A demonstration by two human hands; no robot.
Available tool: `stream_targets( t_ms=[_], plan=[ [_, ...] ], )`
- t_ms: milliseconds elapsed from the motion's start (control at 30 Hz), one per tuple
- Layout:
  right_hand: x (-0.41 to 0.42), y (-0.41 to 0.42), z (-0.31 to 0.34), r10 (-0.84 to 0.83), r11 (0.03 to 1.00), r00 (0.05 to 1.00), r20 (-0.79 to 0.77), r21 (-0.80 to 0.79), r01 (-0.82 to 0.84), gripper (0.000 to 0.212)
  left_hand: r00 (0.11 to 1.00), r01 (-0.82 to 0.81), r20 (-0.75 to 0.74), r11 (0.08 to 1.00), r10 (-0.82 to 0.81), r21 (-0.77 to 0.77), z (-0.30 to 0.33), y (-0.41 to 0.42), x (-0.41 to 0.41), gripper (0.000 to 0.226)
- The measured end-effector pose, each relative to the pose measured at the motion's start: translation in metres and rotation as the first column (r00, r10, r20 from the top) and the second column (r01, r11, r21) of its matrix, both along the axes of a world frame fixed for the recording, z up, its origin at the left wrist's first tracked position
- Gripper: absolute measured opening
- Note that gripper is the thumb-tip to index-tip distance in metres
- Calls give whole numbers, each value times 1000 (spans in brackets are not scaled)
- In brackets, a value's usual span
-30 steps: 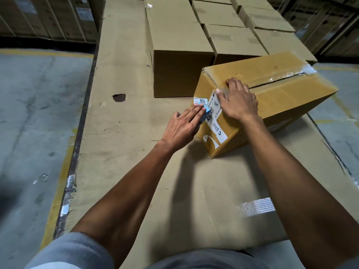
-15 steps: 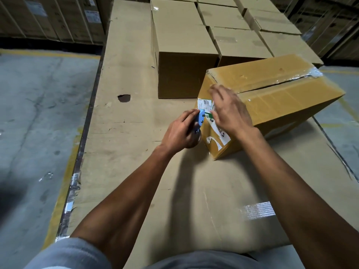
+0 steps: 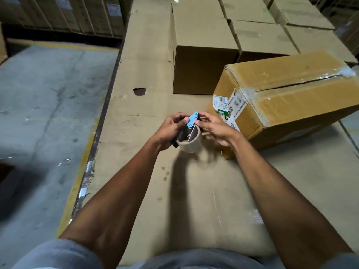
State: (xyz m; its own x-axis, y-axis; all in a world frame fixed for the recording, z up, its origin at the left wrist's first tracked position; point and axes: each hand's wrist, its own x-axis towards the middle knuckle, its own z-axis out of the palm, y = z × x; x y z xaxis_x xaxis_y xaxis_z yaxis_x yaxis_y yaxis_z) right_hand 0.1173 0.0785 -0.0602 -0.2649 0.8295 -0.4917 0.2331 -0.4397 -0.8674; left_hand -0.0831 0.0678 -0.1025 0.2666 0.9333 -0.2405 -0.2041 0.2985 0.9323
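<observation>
The person wears a light grey-blue top of soft, matte fabric with short sleeves. The left sleeve [image 3: 58, 255] shows as a broad, rounded fold of cloth, and its hem is a slightly thicker edge lying across the upper arm. Only a narrow sliver of the right sleeve [image 3: 349, 264] shows, in the same grey-blue. Between the two runs the front of the top [image 3: 194, 258], a low band of the same cloth with gentle creases and a darker shade in its middle. Past the hems both arms are bare down to the left hand [image 3: 169, 131] and the right hand [image 3: 215, 131]. The forearms are lean, with tendon lines showing, and the fingernails in view are short.
</observation>
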Motion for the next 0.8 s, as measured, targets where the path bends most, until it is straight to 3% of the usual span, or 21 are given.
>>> stream_targets(
  t_ms=[100,200,267,367,500,600,800],
  plan=[
    [-11,0,-15,-115,992,989,-91,-58,110,38,999,-24,-27,999,22,-41,-7,0,-5,22],
    [-21,2,-28,-200,977,978,-61,-85,195,28,997,-46,-71,995,40,-85,-8,2,-11,32],
    [-26,2,-35,-268,958,963,-41,-114,262,17,979,-12,-205,1000,8,-20,-6,3,-16,49],
    [-33,3,-47,-334,931,943,-12,-159,328,20,880,124,-473,985,-55,116,-8,3,-25,66],
    [-42,4,-68,-391,898,919,52,-198,393,28,677,371,-733,893,-73,253,-20,3,-29,89],
    [-46,2,-74,-377,901,923,83,-199,386,13,607,442,-794,846,-36,299,-30,6,-30,75],
    [-36,7,-93,-229,948,933,278,-153,278,22,508,488,-859,843,-64,226,-48,12,-45,66]
  ],
)
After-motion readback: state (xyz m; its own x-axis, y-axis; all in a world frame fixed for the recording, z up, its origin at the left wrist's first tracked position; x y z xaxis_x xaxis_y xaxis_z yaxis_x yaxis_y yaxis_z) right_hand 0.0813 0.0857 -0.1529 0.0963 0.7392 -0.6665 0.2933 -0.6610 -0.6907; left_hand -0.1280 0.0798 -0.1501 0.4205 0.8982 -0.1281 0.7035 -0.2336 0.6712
